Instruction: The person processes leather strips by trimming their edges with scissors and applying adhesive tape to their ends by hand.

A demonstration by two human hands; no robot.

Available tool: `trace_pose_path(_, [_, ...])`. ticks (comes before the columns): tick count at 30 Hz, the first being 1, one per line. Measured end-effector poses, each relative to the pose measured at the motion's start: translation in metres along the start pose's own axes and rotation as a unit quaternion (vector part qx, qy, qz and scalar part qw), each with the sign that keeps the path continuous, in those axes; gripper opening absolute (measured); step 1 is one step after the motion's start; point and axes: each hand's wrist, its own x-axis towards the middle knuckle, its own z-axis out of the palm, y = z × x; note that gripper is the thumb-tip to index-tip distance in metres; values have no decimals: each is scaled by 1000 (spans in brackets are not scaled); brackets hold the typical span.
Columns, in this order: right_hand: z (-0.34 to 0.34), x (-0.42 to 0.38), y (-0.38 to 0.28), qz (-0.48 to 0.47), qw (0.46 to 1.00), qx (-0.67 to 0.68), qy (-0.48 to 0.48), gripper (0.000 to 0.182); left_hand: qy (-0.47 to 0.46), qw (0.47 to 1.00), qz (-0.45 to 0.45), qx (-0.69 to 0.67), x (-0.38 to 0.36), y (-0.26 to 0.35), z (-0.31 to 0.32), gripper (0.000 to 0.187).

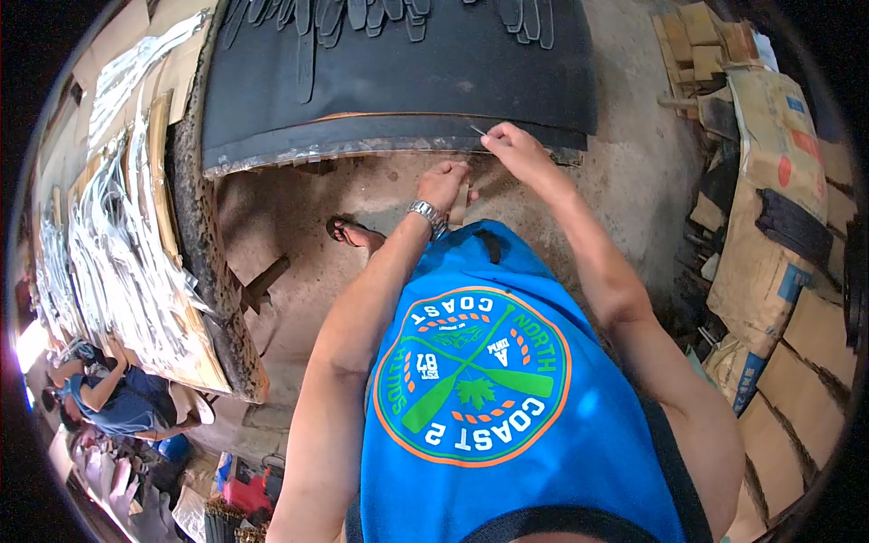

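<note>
My left hand (444,185), with a metal watch on its wrist, is closed near the front edge of the table. Its fingers grip a flat tan strip (459,206) that hangs down in front of my blue shirt. To the right, my right hand (511,149) pinches a thin, pointed metal tool (477,129), too small to name exactly. The tip points left over the black sheet (398,86) on the table. Strap-shaped black pieces (362,18) lie along the far side of that sheet.
At left, a second table (217,299) bears many shiny silver strips (136,226). A person (131,398) sits beyond it at lower left. Cardboard and sacks (769,181) are stacked at right. A wooden piece (267,276) juts out near the left table's edge.
</note>
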Motion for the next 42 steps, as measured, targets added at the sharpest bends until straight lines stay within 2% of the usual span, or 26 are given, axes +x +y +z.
trace_pose_path(2, [0,-10,-3,-4,999,29,-45,36,-8,1000,-5,2,-1,2,-6,19])
trace_pose_path(4, [7,-11,22,-29,992,64,-103,37,-17,1000,-11,4,1,3,-7,19])
trace_pose_path(5, [16,-13,33,-37,989,109,-90,35,-22,1000,-16,3,3,2,-9,18])
trace_pose_path(11, [8,-22,27,70,987,88,-116,41,-28,999,-35,-4,5,1,-10,18])
trace_pose_path(14, [12,-17,35,62,983,120,-121,43,-18,999,-30,-6,3,3,-6,15])
trace_pose_path(17, [27,1,62,25,972,180,-150,38,-15,1000,-23,-10,3,2,-6,13])
trace_pose_path(20, [19,-7,35,68,973,158,-156,33,-13,1000,-22,-11,5,1,-6,14])
trace_pose_path(26, [33,0,49,55,971,194,-131,24,-6,1000,-26,-10,9,-2,-7,16])
trace_pose_path(30, [34,0,53,72,974,168,-131,23,-15,999,-25,-13,8,-1,-8,17])
trace_pose_path(33, [29,-6,55,73,978,142,-135,23,-8,994,9,108,4,5,-8,17])
trace_pose_path(36, [31,-9,66,64,981,138,-118,24,15,981,-6,192,-3,7,-10,18])
trace_pose_path(38, [19,-26,46,83,977,161,-112,26,-1,985,-22,173,-7,6,-11,18])
trace_pose_path(42, [32,-36,44,-55,981,181,-45,34,-102,994,-18,37,-10,-1,-27,18])
